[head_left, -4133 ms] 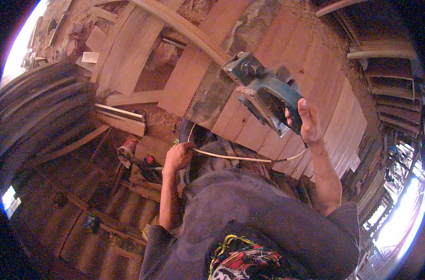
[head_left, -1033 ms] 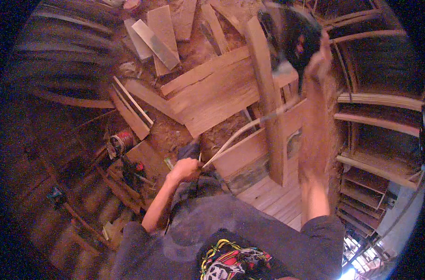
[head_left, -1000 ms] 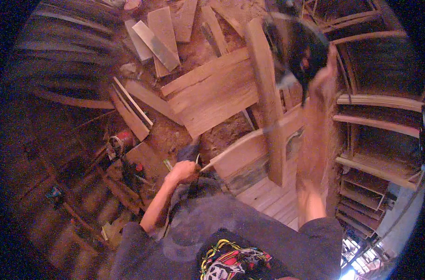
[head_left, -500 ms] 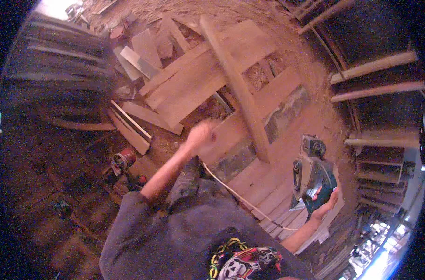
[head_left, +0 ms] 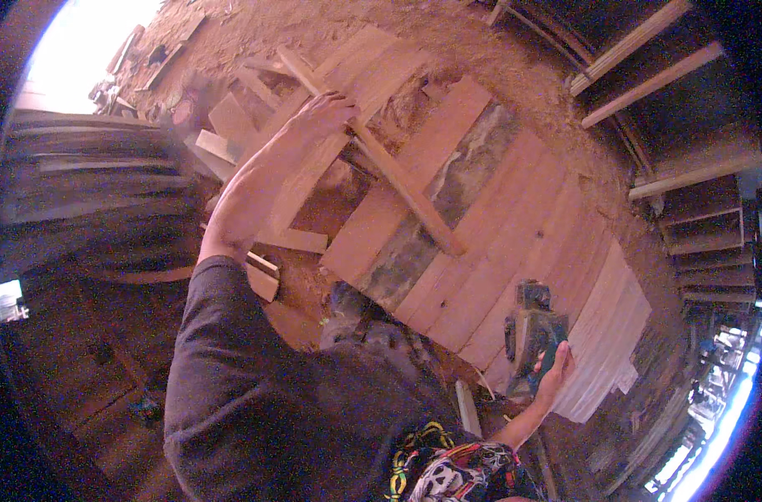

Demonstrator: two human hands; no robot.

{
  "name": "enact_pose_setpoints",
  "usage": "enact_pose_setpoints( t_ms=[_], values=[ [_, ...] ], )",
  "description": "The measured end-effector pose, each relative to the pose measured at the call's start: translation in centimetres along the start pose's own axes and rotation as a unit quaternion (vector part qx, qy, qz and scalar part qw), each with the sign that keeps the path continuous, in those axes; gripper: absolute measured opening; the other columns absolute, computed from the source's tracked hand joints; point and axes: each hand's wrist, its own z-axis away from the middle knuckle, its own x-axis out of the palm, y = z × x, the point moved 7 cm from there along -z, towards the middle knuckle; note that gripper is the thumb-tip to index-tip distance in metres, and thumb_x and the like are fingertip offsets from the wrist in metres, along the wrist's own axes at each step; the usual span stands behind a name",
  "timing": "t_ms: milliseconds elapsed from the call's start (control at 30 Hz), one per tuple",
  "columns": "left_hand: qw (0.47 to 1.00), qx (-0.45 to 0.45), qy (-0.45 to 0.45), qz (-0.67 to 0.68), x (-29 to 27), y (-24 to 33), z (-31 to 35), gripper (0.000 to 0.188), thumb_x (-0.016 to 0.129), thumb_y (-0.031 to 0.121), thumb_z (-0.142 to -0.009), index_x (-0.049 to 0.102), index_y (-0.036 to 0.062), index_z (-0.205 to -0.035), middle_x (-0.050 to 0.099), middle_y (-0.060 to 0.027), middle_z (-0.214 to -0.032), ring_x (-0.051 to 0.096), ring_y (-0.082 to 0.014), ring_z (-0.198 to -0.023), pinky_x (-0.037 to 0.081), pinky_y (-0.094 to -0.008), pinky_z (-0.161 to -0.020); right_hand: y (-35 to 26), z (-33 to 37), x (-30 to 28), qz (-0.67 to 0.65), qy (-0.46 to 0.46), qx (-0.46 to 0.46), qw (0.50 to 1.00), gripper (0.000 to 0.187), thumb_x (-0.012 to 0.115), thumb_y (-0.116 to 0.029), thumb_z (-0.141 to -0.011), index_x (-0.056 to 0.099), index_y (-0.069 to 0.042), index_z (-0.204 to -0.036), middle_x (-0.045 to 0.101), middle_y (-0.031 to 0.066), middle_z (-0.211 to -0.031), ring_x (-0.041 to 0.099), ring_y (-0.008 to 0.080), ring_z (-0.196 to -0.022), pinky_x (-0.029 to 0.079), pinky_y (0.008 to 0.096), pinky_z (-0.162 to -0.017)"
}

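My left hand [head_left: 332, 110] reaches far forward, its fingers bent over a long wooden batten [head_left: 398, 180]. The batten lies diagonally across several wide boards, its near end resting on the planks [head_left: 481, 259]. At the right, my right hand [head_left: 558, 366] is closed around the handle of a dark green and grey electric hand planer [head_left: 531, 330]. The tool is over the near planks; whether its sole touches them I cannot tell. My palm and part of the grip hide each other.
Rough, bark-coloured strips [head_left: 389, 268] show between the boards. Offcuts [head_left: 218, 145] lie at the far left, and sawdust [head_left: 456, 42] covers the ground beyond. Wooden rails [head_left: 690, 174] stand along the right. Paler planks [head_left: 603, 335] lie beside the planer.
My left hand has moved forward from above the boards and taken hold of the batten. The planer stays in my right hand, now turned more upright in view. The whole view has shifted.
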Motion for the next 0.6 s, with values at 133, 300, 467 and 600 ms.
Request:
enact_pose_setpoints(
  t_ms=[133, 300, 467, 600],
  values=[
    [1.000, -0.011, 0.007, -0.025, -3.3, 4.4, -1.0, 0.040, 0.070, 0.040, -0.081, 0.064, 0.0129, -0.110, 0.066, -0.0055, -0.111, 0.064, -0.0290, -0.104, 0.049, -0.0430, -0.091, -1.1, -1.3, -0.3, 0.019, -0.033, 0.012, 0.999, 0.042, 0.053, -0.047, -0.100, 0.057, -0.008, -0.085, 0.056, 0.0019, -0.064, 0.051, 0.0095, -0.049, 0.041, 0.0246, -0.043],
    [0.974, -0.211, -0.028, 0.075, -8.5, 6.0, -2.6, 0.034, 0.066, 0.042, -0.084, 0.068, 0.0130, -0.102, 0.070, -0.0146, -0.102, 0.065, -0.0359, -0.099, 0.052, -0.0480, -0.083, -1.7, -4.5, 2.6, 0.035, -0.091, 0.008, 0.995, 0.042, 0.053, -0.047, -0.099, 0.060, -0.007, -0.090, 0.056, 0.0004, -0.067, 0.050, 0.0079, -0.053, 0.041, 0.0232, -0.045],
    [0.921, -0.359, -0.021, 0.148, -9.8, 3.9, 0.8, 0.055, 0.065, 0.060, -0.083, 0.070, 0.0103, -0.105, 0.072, -0.0132, -0.094, 0.068, -0.0344, -0.093, 0.051, -0.0474, -0.081, -1.7, -6.5, 8.4, -0.004, -0.141, -0.012, 0.990, 0.043, 0.053, -0.049, -0.099, 0.060, -0.008, -0.090, 0.056, -0.0006, -0.068, 0.050, 0.0074, -0.055, 0.041, 0.0222, -0.047],
    [0.871, -0.444, -0.033, 0.208, -9.6, 3.3, 5.2, 0.054, 0.066, 0.061, -0.083, 0.072, 0.0108, -0.102, 0.071, -0.0146, -0.093, 0.068, -0.0343, -0.092, 0.050, -0.0477, -0.080, -3.3, -10.0, 14.0, -0.017, -0.186, -0.052, 0.981, 0.043, 0.053, -0.051, -0.098, 0.059, -0.010, -0.088, 0.056, -0.0007, -0.068, 0.051, 0.0070, -0.056, 0.041, 0.0221, -0.047]
  ],
)
